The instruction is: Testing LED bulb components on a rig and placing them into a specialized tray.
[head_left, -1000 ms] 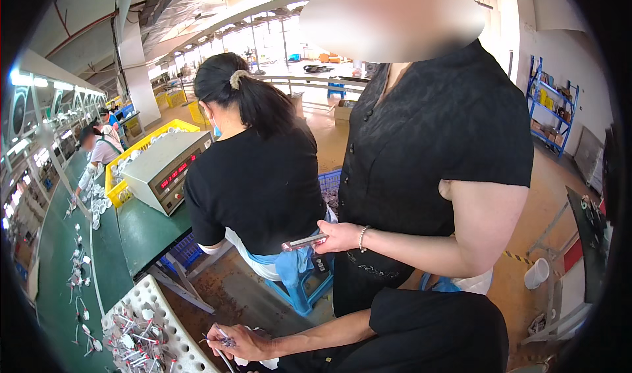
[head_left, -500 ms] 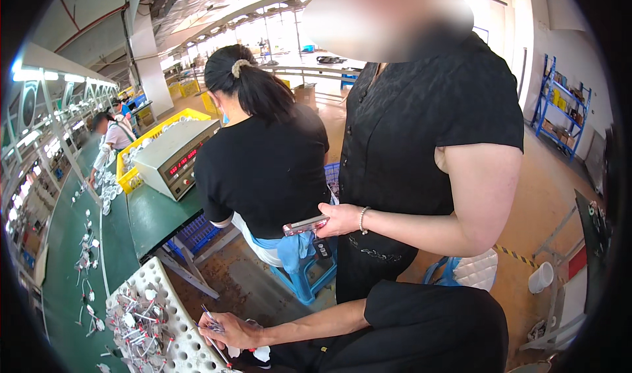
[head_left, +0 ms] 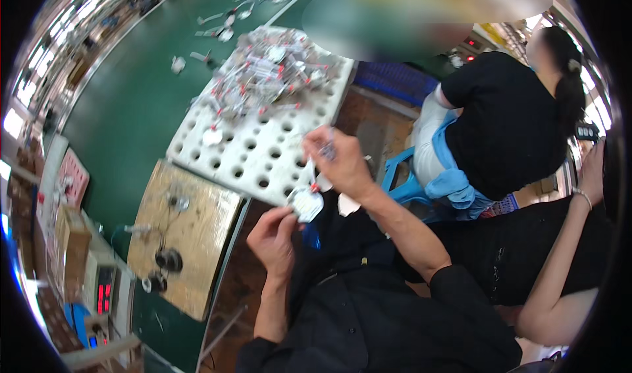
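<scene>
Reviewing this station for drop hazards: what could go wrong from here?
1. The small white part is pinched at its edge between the left hand and right hand, off the white perforated tray; a slip may drop it.
2. The pile of parts is heaped loosely, so wires could tangle.

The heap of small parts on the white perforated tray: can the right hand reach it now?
Probably yes. The right hand is over the white perforated tray, and nothing stands between it and the heap of small parts.
</scene>
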{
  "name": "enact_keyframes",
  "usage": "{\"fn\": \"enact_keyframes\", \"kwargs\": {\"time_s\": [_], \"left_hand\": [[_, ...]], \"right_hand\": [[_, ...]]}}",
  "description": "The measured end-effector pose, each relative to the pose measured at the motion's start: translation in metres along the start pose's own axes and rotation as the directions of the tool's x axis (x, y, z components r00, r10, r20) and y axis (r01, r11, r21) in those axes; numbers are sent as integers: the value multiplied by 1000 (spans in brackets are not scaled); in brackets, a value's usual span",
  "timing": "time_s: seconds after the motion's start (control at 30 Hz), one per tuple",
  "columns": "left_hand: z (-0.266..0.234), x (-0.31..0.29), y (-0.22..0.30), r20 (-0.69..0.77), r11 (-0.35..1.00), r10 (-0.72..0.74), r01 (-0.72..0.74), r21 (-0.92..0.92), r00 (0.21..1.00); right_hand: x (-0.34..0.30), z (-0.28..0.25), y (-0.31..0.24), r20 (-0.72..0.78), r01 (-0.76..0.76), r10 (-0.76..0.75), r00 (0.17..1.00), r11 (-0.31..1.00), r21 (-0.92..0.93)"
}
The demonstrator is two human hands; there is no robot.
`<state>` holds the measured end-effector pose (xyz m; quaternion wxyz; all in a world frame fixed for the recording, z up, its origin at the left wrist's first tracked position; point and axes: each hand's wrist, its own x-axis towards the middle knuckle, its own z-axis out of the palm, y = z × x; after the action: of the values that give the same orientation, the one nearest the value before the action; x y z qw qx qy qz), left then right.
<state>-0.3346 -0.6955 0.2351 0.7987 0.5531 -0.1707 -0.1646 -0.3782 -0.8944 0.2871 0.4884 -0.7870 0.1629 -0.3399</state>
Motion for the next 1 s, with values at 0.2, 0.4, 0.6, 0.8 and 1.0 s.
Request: {"fn": "enact_keyframes", "kwargs": {"time_s": [0.2, 0.4, 0.6, 0.8, 1.0], "left_hand": [[13, 31, -5, -15, 962, 102, -94, 256, 995], [42, 27, -4, 25, 873, 87, -89, 479, 996], [55, 24, -25, 206, 993, 8, -32, 114, 978], [34, 31, -38, 313, 916, 212, -300, 267, 926], [39, 28, -29, 258, 942, 103, -178, 286, 961]], "right_hand": [[17, 16, 9, 1, 66, -66, 998, 996, -53], [14, -14, 14, -163, 34, -3, 987, 982, 184], [11, -37, 12, -272, 30, -10, 962, 997, 72], [8, -37, 7, -244, 47, -3, 970, 983, 176], [5, -36, 2, -230, 44, -4, 973, 984, 172]]}}
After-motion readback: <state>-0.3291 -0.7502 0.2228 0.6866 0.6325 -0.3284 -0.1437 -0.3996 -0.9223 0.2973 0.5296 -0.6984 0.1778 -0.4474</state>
